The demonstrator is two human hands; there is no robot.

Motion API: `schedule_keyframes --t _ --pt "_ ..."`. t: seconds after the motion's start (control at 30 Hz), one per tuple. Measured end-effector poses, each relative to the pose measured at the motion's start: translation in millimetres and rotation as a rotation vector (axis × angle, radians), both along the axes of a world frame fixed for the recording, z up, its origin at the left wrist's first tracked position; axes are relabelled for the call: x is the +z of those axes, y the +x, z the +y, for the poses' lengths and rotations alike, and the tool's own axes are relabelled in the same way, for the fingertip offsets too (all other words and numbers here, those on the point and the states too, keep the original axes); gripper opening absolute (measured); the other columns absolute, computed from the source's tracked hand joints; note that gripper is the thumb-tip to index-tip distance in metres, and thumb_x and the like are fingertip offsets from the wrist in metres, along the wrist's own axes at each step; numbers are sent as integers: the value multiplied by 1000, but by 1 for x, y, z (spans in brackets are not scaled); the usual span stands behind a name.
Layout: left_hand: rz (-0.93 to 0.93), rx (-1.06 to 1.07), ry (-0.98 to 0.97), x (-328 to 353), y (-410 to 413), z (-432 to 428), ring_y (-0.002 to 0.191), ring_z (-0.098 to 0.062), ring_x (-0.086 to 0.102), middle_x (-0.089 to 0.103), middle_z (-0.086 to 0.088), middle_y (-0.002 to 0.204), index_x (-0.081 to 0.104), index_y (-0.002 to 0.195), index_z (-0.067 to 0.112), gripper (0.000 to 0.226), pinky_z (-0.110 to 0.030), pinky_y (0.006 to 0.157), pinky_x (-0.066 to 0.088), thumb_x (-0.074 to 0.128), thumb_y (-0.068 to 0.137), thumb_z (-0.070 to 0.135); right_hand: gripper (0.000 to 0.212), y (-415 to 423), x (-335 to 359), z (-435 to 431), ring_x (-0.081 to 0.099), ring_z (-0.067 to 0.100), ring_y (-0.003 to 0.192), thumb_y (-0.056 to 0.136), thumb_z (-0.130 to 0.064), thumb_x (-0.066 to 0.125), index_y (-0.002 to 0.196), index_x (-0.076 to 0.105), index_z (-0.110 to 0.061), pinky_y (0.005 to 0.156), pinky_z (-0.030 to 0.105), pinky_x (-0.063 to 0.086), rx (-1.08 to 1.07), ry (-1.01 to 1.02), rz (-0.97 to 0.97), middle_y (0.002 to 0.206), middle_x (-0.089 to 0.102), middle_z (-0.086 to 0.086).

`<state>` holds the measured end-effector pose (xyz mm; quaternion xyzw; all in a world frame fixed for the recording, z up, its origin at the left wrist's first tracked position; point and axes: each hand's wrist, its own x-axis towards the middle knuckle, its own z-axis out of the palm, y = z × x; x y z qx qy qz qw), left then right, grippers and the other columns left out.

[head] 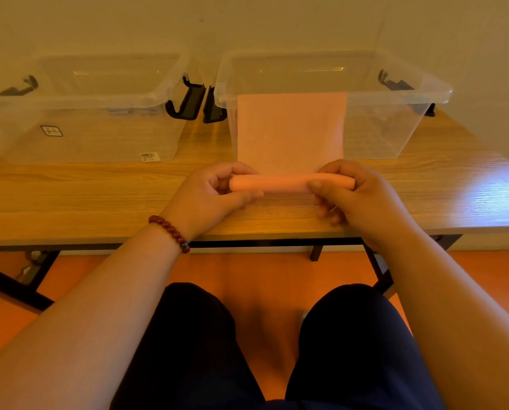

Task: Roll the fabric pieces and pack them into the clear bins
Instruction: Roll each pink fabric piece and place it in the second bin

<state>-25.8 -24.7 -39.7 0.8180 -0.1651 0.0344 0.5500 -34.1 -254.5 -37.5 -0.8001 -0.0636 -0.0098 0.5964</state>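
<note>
A pink fabric piece (pixel 290 131) hangs from the front rim of the right clear bin (pixel 395 93) down to the wooden table (pixel 99 190). Its lower end is wound into a tight roll (pixel 282 183) lying across the table. My left hand (pixel 214 193) grips the roll's left end, thumb under and fingers over. My right hand (pixel 353 193) grips the right end the same way. The left clear bin (pixel 146 99) stands beside the right one; a grey-blue shape shows faintly through its wall.
Both bins have black latch handles (pixel 188 102) at their sides, and the two inner ones nearly touch. A white wall rises just behind the bins. The table's front edge runs under my wrists, with my knees and an orange floor below.
</note>
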Motion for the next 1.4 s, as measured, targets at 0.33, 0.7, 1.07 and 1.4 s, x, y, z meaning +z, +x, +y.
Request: schedule_keyframes --t 0.33,0.7,1.07,1.4 --pt "-59 45 261 0 1 -5 77 -1 51 49 23 93 45 113 43 22 -9 59 38 53 94 35 27 0 4 1 64 12 61 84 -27 73 105 57 -28 53 25 49 22 -4 30 74 68 -1" --pt "33 141 -52 -1 3 -27 73 11 63 49 23 99 52 109 35 13 -13 69 53 46 99 31 34 8 4 6 72 26 90 83 -6 72 105 56 -27 79 37 57 38 193 84 101 69 11" --pt "119 45 -41 7 10 -15 76 1 68 62 13 100 53 110 34 19 -10 61 50 54 94 24 24 12 0 2 70 17 82 83 -1 69 97 61 -18 76 26 57 38 287 104 78 72 -1" --pt "123 102 -108 -1 9 -7 74 1 68 70 9 82 60 97 31 20 -10 64 50 61 89 13 25 12 -2 3 70 15 85 85 -1 67 103 63 -18 79 29 54 -9 269 92 85 72 -3"
